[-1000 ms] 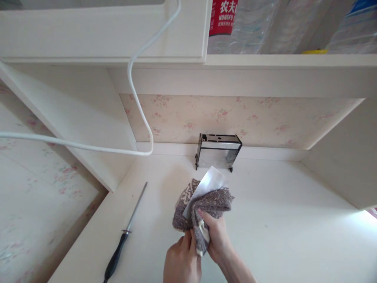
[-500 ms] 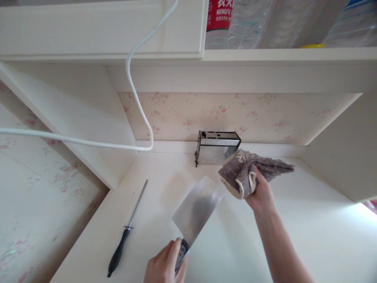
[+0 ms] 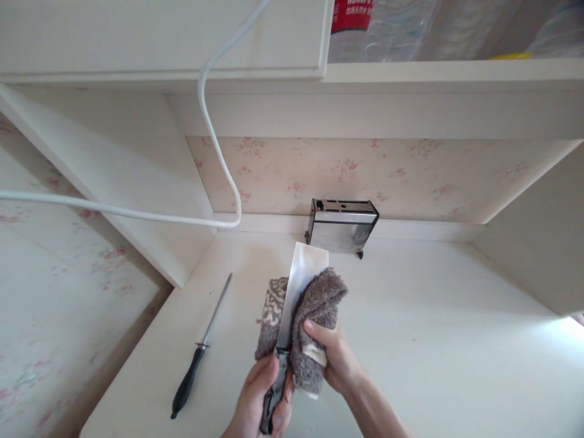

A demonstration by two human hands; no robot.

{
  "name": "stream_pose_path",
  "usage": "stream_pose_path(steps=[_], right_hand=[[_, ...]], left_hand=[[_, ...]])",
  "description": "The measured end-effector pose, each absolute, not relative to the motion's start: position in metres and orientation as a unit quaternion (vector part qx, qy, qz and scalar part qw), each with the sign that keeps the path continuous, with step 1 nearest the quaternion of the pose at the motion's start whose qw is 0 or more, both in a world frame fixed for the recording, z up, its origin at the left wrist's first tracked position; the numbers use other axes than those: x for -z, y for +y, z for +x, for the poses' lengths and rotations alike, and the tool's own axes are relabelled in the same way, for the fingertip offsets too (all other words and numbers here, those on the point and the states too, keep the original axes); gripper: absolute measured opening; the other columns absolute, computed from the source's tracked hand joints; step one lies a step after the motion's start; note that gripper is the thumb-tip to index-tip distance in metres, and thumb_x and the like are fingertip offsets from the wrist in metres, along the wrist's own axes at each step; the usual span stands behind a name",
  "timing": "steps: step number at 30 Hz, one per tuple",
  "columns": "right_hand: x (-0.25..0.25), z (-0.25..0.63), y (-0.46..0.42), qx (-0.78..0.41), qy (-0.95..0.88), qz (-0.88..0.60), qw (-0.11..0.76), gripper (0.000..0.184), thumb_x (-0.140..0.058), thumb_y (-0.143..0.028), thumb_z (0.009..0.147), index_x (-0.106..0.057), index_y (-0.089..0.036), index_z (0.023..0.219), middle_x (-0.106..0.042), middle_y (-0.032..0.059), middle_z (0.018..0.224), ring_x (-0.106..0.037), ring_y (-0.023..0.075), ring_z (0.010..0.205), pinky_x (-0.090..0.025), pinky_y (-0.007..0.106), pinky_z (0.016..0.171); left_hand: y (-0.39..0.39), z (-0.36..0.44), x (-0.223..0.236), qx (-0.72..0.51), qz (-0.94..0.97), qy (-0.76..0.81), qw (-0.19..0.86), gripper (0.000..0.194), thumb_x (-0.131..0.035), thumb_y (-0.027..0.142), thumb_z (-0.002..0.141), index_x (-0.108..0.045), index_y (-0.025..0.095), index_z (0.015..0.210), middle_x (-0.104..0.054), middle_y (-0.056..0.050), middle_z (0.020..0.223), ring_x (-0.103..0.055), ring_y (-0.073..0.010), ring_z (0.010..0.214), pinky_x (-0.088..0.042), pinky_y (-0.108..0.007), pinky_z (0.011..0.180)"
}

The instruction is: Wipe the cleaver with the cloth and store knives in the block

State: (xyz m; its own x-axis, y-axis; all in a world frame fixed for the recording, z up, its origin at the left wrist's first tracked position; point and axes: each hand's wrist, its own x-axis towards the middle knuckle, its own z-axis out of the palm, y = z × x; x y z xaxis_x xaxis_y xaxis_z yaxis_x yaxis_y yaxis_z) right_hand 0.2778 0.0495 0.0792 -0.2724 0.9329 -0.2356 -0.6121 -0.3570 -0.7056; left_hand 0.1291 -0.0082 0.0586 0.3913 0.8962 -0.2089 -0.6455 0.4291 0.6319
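Note:
My left hand (image 3: 258, 395) is wrapped round the black handle of a cleaver (image 3: 303, 274), whose broad blade points away from me and up. In my right hand (image 3: 333, 350) is a grey-brown towel (image 3: 319, 298), folded round the blade, with one part on each side of it. The thumb of that hand presses the towel on the blade's right side; its other fingers are mostly hidden. A patterned part of the cloth shows left of the blade. To the left, a sharpening steel (image 3: 201, 350) with a black handle lies on the white counter (image 3: 410, 340).
A metal knife block (image 3: 342, 234) stands at the back against the wall. A white cable (image 3: 212, 128) hangs down in front of the cabinet (image 3: 159, 42) at upper left. Wrapped bottles (image 3: 396, 30) sit on the open shelf above right.
My right hand has brought the towel left and down onto the cleaver, and it now encloses the blade's lower part. The cleaver has turned more upright. The view has shifted slightly.

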Motion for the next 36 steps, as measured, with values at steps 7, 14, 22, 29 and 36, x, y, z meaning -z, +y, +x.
stream_pose_path(steps=[7, 14, 22, 29, 36], right_hand=[[-0.094, 0.272, 0.044, -0.711, -0.312, -0.373, 0.508, 0.042, -0.083, -0.021, 0.062, -0.065, -0.010, 0.098, -0.071, 0.0119, 0.093, -0.067, 0.0241, 0.080, -0.055, 0.037, 0.073], [-0.096, 0.297, 0.056, -0.643, -0.256, -0.456, 0.560, 0.038, -0.084, -0.021, 0.058, -0.063, -0.014, 0.089, -0.071, 0.0053, 0.075, -0.066, 0.0219, 0.061, -0.055, 0.032, 0.055], [-0.105, 0.377, 0.098, -0.543, -0.094, -0.421, 0.721, 0.033, -0.074, -0.021, 0.066, -0.068, -0.020, 0.099, -0.074, 0.0016, 0.090, -0.069, 0.0189, 0.073, -0.059, 0.032, 0.074], [-0.091, 0.372, 0.062, -0.643, -0.107, -0.362, 0.667, 0.030, -0.062, -0.052, 0.078, -0.071, -0.029, 0.094, -0.073, 0.0029, 0.097, -0.067, 0.0248, 0.094, -0.049, 0.046, 0.092], [-0.088, 0.302, 0.031, -0.762, -0.205, -0.305, 0.534, 0.023, -0.077, -0.034, 0.068, -0.071, -0.021, 0.087, -0.072, 0.0053, 0.090, -0.066, 0.0232, 0.086, -0.052, 0.038, 0.083]], left_hand=[[-0.005, 0.124, -0.057, -0.457, 0.237, 0.312, 0.799, 0.051, -0.052, 0.059, 0.082, -0.052, 0.014, 0.059, -0.039, 0.006, 0.036, -0.031, -0.0033, 0.027, -0.029, -0.015, 0.028], [0.000, 0.120, -0.072, -0.426, 0.231, 0.291, 0.825, 0.040, -0.056, 0.055, 0.082, -0.058, 0.015, 0.088, -0.049, 0.006, 0.052, -0.027, -0.0001, 0.029, -0.025, -0.013, 0.030], [-0.017, 0.086, -0.056, -0.396, 0.336, 0.328, 0.789, 0.045, -0.060, 0.057, 0.078, -0.060, 0.012, 0.086, -0.047, 0.005, 0.047, -0.028, -0.0006, 0.031, -0.017, -0.014, 0.033], [-0.004, 0.095, -0.099, -0.402, 0.488, 0.552, 0.543, 0.032, -0.053, 0.048, 0.085, -0.054, 0.017, 0.087, -0.037, 0.007, 0.059, -0.032, -0.0048, 0.045, -0.023, -0.019, 0.042], [0.007, 0.130, -0.091, -0.325, 0.686, 0.562, 0.329, 0.030, -0.051, 0.017, 0.080, -0.053, 0.021, 0.110, -0.067, -0.005, 0.091, -0.064, -0.0187, 0.078, -0.045, -0.025, 0.066]])
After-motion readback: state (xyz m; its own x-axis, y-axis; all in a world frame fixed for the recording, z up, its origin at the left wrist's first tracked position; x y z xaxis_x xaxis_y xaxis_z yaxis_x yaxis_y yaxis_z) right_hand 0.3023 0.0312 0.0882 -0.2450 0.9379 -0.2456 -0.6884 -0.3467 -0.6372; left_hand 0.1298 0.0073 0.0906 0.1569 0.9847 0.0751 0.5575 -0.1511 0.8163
